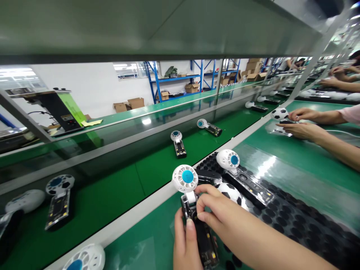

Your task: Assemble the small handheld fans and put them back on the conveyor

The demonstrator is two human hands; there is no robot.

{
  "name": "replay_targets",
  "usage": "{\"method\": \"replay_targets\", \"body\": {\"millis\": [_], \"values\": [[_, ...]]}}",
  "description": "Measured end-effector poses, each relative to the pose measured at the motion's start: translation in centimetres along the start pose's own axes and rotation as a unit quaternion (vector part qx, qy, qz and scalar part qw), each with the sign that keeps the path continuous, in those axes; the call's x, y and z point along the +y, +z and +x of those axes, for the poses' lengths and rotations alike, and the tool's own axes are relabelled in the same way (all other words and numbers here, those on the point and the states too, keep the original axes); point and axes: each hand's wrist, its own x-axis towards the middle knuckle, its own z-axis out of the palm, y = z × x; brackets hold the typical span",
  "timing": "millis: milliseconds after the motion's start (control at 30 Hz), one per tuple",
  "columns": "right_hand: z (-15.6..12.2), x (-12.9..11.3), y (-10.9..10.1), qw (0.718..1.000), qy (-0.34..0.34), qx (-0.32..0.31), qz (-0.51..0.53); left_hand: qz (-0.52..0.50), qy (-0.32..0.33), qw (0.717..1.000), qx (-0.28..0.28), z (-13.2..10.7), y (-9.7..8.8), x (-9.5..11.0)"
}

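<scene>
My left hand [185, 240] is wrapped round the dark, see-through handle of a handheld fan [203, 240]. The fan's round white head, with a blue centre, points away from me. My right hand [210, 206] is closed in a pinch against the top of the handle, just below the white neck; whatever its fingertips hold is hidden. Right beside it lie a football-patterned fan head [229, 193] and another fan [250, 183] with a clear handle. Black round stickers [292, 221] cover a sheet under my right forearm.
A green conveyor belt [135, 168] runs along the left, carrying several fans such as this one [178, 144]. Another fan head [84, 258] sits at the near edge. At the right, a co-worker's hands [305, 123] hold a football-patterned fan [279, 113]. A metal shelf [157, 30] hangs overhead.
</scene>
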Motion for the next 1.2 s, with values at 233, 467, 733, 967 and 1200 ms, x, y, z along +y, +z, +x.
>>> {"method": "replay_targets", "body": {"millis": [233, 467, 733, 967, 1200], "values": [[0.3, 0.5, 0.6, 1.000, -0.013, 0.023, -0.011, 0.003, 0.023, 1.000, -0.004, 0.1, 0.1, -0.4], [0.3, 0.5, 1.3, 0.997, -0.043, 0.051, -0.049, -0.010, -0.015, 0.999, -0.028, 0.1, -0.1, 0.0], [0.1, 0.3, 0.9, 0.997, -0.025, 0.068, -0.019, -0.162, -0.040, 0.978, -0.126, 0.7, -0.6, -0.2], [-0.9, 0.9, -0.3, 0.997, -0.010, 0.015, 0.082, -0.186, -0.026, 0.978, -0.087, 1.2, -0.8, -0.2], [-4.0, 4.9, 1.5, 0.998, -0.060, 0.013, 0.007, -0.193, -0.006, 0.970, -0.145, 1.1, -1.3, 1.4]]}}
